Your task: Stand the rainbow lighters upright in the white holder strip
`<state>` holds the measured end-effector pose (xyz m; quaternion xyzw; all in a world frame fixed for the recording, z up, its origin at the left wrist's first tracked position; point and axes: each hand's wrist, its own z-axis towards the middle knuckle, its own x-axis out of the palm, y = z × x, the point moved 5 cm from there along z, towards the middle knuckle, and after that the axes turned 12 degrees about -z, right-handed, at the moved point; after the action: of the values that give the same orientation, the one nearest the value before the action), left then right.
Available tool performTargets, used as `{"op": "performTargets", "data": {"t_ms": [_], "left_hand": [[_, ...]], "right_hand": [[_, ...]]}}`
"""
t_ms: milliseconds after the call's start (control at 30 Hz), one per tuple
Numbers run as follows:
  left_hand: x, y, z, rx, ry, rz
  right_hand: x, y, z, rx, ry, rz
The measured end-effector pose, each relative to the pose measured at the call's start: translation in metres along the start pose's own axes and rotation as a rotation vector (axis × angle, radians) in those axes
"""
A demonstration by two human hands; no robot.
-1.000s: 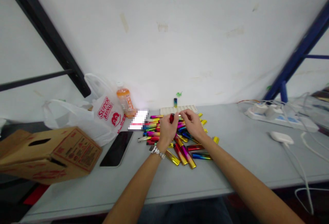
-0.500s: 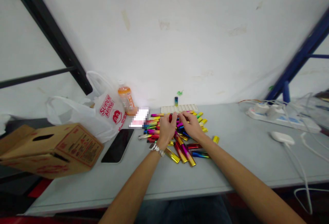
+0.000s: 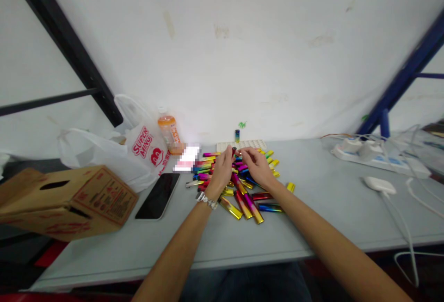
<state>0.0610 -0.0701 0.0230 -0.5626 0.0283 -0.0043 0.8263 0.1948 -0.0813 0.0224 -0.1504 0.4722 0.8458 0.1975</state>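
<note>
The heap of lighters (image 3: 252, 207) is gleaming in metallic gold, magenta, red and blue — many of them fading from one colour into another. The carton (image 3: 99, 200) is showing red print over plain brown, and the plastic bag (image 3: 104, 151) is carrying red lettering on white — while the bottle (image 3: 169, 133) is glowing orange beside it.

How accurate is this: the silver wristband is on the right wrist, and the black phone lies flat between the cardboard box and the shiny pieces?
The wrist is wrong: the head view shows the silver wristband on the wrist of the left hand. The black phone does lie flat between the cardboard box and the shiny pieces.
</note>
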Motion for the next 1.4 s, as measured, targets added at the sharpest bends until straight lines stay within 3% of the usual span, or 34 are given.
{"op": "performTargets", "data": {"t_ms": [100, 200, 367, 600, 733, 933, 1167, 1400], "left_hand": [[-0.001, 0.002, 0.006, 0.048, 0.103, -0.031], [-0.002, 0.012, 0.013, 0.006, 0.173, -0.092], [-0.007, 0.022, 0.035, -0.023, 0.168, -0.237], [-0.017, 0.014, 0.099, 0.182, 0.040, 0.120], [-0.012, 0.025, 0.124, 0.234, 0.089, 0.221], [-0.001, 0.041, 0.136, 0.250, 0.230, 0.379], [-0.003, 0.049, 0.152, 0.198, 0.319, 0.398], [-0.008, 0.044, 0.155, 0.396, 0.323, 0.594]], "right_hand": [[-0.003, -0.001, 0.001, 0.017, -0.024, 0.026], [-0.005, -0.003, 0.002, 0.020, -0.028, -0.003], [-0.004, -0.010, 0.004, 0.028, -0.022, -0.061], [-0.001, -0.017, 0.004, 0.063, -0.010, -0.050], [-0.004, -0.018, 0.005, 0.076, -0.016, -0.081], [-0.012, -0.026, 0.007, 0.105, -0.013, -0.077], [-0.019, -0.035, 0.013, 0.096, 0.000, -0.089], [-0.028, -0.042, 0.037, 0.035, 0.011, -0.254]]}}
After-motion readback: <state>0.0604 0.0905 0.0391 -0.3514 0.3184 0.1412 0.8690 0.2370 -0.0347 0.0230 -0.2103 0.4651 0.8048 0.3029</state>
